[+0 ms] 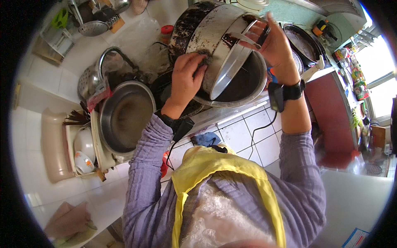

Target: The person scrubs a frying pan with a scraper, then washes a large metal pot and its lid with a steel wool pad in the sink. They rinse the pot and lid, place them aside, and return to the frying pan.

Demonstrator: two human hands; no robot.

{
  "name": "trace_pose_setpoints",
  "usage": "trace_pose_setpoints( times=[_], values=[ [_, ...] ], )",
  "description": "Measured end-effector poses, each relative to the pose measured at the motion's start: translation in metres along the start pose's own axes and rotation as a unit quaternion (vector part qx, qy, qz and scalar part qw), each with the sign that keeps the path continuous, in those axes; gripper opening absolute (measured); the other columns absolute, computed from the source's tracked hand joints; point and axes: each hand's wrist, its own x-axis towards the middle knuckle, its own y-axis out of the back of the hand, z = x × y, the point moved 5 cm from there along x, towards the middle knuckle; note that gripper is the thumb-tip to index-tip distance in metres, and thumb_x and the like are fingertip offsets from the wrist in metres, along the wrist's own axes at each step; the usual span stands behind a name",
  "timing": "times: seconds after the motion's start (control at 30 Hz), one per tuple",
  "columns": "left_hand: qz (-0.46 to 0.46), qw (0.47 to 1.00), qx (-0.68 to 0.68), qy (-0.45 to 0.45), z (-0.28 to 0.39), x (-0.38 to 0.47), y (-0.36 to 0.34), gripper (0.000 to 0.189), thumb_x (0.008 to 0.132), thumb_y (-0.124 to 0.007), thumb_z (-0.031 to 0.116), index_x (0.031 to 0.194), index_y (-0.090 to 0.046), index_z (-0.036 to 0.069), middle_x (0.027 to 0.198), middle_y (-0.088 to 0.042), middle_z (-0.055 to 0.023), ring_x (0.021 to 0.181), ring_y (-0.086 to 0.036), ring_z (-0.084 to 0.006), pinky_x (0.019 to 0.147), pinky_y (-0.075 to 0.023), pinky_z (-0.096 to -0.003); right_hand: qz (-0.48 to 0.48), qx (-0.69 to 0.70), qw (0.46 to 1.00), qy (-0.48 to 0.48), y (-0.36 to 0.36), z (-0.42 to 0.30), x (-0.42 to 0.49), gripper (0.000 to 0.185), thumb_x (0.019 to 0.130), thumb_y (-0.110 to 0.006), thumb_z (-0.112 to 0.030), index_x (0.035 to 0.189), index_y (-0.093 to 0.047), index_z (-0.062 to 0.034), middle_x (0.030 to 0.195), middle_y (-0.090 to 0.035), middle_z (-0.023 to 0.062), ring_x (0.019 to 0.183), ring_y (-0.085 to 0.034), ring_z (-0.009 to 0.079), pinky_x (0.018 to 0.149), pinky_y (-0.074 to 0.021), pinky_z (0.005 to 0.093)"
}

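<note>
A large metal pot (pixel 214 31), its outside blackened and scorched in patches, lies tilted on its side over a metal basin (pixel 263 74). In my left hand (pixel 185 82) is a steel wool scourer (pixel 204 56), pressed against the pot's side wall near the rim. My right hand (pixel 279 51) is at the pot's side handle (pixel 263 36), with its fingers reaching behind it and supporting the pot. The basin's inside below looks dark, partly hidden by the pot. Both wrists wear black bands with cables.
Left of my left hand stands another metal basin (pixel 127 119), beside a curved faucet (pixel 108 51). Bowls (pixel 84 161) sit in a rack further left. A black pan (pixel 302 43) stands at the far right. Below the counter edge shows a tiled floor (pixel 238 130).
</note>
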Motion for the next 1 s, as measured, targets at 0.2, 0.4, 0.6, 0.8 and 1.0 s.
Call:
trace_pose_setpoints(
  times=[0.2, 0.4, 0.6, 0.8, 1.0],
  values=[
    [-0.004, 0.999, 0.024, -0.036, 0.008, 0.005, -0.005, 0.027, 0.078, -0.064, 0.000, 0.105, -0.065, 0.006, 0.101, -0.061, -0.0122, 0.097, -0.058, -0.0296, 0.082, -0.0478, -0.0358, 0.090, -0.048, 0.994, 0.033, -0.004, 0.016, 0.001, 0.020, 0.085, -0.052, -0.004, 0.100, -0.056, 0.0072, 0.097, -0.059, 0.0186, 0.084, -0.061, 0.0330, 0.073, -0.0570, 0.0514],
    [-0.011, 0.988, -0.015, -0.152, 0.006, 0.078, -0.035, 0.026, 0.078, -0.062, -0.001, 0.104, -0.060, 0.005, 0.099, -0.061, -0.0133, 0.094, -0.058, -0.0331, 0.082, -0.0460, -0.0404, 0.028, -0.468, 0.863, 0.187, 0.013, 0.000, 0.011, 0.027, 0.070, -0.078, -0.021, 0.085, -0.067, -0.0013, 0.074, -0.064, 0.0106, 0.068, -0.061, 0.0194, 0.063, -0.0494, 0.0329],
    [-0.004, 0.999, -0.028, 0.016, -0.002, 0.001, -0.019, 0.023, 0.076, -0.064, 0.004, 0.098, -0.058, 0.003, 0.094, -0.058, -0.0134, 0.094, -0.053, -0.0345, 0.080, -0.0438, -0.0425, 0.027, -0.386, 0.916, 0.105, 0.001, 0.011, -0.004, 0.021, 0.073, -0.072, -0.010, 0.074, -0.058, 0.0053, 0.078, -0.058, 0.0081, 0.072, -0.061, 0.0213, 0.071, -0.0549, 0.0327],
    [0.054, 0.997, -0.014, -0.060, -0.017, 0.048, -0.019, 0.016, 0.078, -0.064, 0.005, 0.093, -0.059, 0.003, 0.094, -0.058, -0.0132, 0.093, -0.054, -0.0337, 0.075, -0.0454, -0.0430, 0.075, -0.054, 0.996, -0.004, -0.008, 0.019, -0.014, 0.010, 0.076, -0.045, 0.007, 0.081, -0.053, 0.0077, 0.097, -0.056, 0.0137, 0.088, -0.062, 0.0304, 0.075, -0.0596, 0.0399],
    [0.037, 0.996, 0.006, -0.086, -0.027, 0.085, -0.027, 0.017, 0.077, -0.064, 0.005, 0.094, -0.060, 0.003, 0.096, -0.059, -0.0135, 0.092, -0.055, -0.0341, 0.077, -0.0457, -0.0428, 0.062, -0.059, 0.996, -0.010, -0.016, 0.023, -0.020, 0.031, 0.077, -0.043, 0.005, 0.106, -0.052, 0.0080, 0.105, -0.059, 0.0211, 0.088, -0.063, 0.0323, 0.075, -0.0575, 0.0410]
  ],
)
